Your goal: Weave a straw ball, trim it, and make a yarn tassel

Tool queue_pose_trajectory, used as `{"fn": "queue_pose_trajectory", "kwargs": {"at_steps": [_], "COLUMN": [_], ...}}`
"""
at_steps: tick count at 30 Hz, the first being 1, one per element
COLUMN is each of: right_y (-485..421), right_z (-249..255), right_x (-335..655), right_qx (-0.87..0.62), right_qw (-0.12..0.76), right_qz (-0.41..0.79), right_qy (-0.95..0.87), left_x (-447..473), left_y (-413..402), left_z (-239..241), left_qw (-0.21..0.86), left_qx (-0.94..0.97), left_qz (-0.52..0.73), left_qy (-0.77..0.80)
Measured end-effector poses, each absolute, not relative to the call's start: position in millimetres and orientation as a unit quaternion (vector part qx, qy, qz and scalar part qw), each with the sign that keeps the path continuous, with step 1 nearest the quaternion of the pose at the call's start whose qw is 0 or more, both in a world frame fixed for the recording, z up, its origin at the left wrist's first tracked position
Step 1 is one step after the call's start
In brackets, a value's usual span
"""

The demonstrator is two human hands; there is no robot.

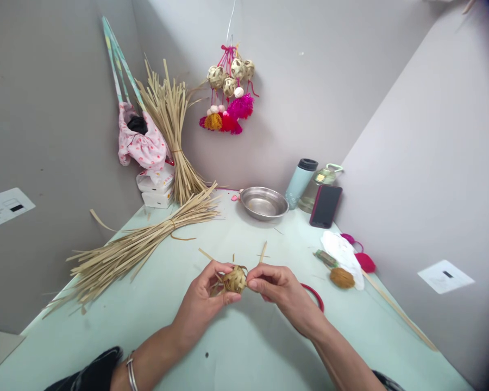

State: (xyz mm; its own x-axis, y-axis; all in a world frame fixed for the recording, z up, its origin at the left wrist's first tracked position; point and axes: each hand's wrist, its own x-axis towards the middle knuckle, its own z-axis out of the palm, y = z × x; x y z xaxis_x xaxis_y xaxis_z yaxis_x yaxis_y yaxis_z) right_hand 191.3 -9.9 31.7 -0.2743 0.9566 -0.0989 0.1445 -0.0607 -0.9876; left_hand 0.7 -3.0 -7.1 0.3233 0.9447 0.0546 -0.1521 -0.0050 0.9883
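A small ball woven from flat straw-coloured strips (234,279) is held above the middle of the table. My left hand (206,296) grips its left side between thumb and fingers. On the other side, my right hand (275,288) pinches at the ball's edge, thumb against forefinger. A pale strip (263,252) sticks up just beyond my right fingers; whether it is part of the ball I cannot tell. Another strip end pokes out to the upper left of my left hand. What lies between my right fingertips looks like a strip, mostly hidden.
One bundle of dry strips (146,239) lies at left; another bundle (177,136) leans upright behind. A metal bowl (264,203), tumbler (301,182) and phone (326,206) stand at the back. Yarn balls (342,278) lie right. Finished woven balls (229,87) hang on the wall.
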Motion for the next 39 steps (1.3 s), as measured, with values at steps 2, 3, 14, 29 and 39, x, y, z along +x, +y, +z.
{"fn": "queue_pose_trajectory", "kwargs": {"at_steps": [2,3,14,29,39], "right_y": [-10.3,-10.4,-6.5,-7.1,-6.6], "right_z": [34.5,36.2,42.9,42.2,40.7], "right_x": [192.3,193.3,205.6,212.8,206.5], "right_qx": [-0.481,-0.484,-0.479,-0.451,-0.449], "right_qw": [0.361,0.355,0.335,0.308,0.318], "right_qz": [0.555,0.557,0.566,0.578,0.580], "right_qy": [-0.575,-0.574,-0.582,-0.606,-0.601], "left_x": [-1.3,-2.7,-9.1,-9.7,-8.2], "left_y": [-3.1,-3.4,-0.6,3.5,1.1], "left_z": [-6.1,-4.6,11.5,1.2,-3.6], "left_qw": [0.605,0.607,0.624,0.661,0.663], "left_qx": [0.558,0.566,0.584,0.579,0.565], "left_qz": [0.444,0.437,0.396,0.376,0.384], "left_qy": [0.355,0.345,0.336,0.293,0.307]}}
